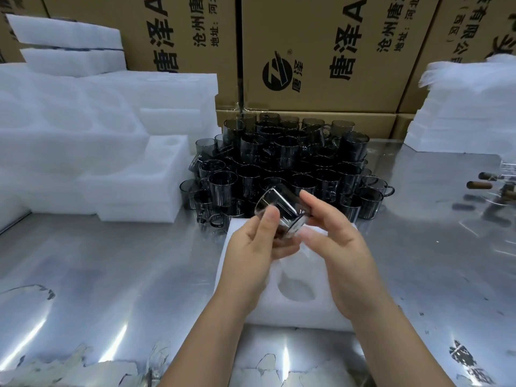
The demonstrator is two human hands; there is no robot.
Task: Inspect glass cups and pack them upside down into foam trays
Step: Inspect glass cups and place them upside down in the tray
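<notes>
A smoky grey glass cup (282,208) is tilted on its side, held between both my hands above a white foam tray (293,311). My left hand (257,247) grips the cup's lower end with the thumb up over the glass. My right hand (332,238) clasps the other side, with its fingers on the cup's wall. One round pocket (296,289) of the tray shows below my hands; the rest is hidden by them. Behind stands a stacked pile of several more grey cups (282,166) with handles.
Stacks of white foam trays (97,141) fill the left side, and more foam (466,107) stands at the right. Brown cartons (321,51) form a wall at the back. The shiny metal table (111,275) carries small brown objects (480,185) at the far right.
</notes>
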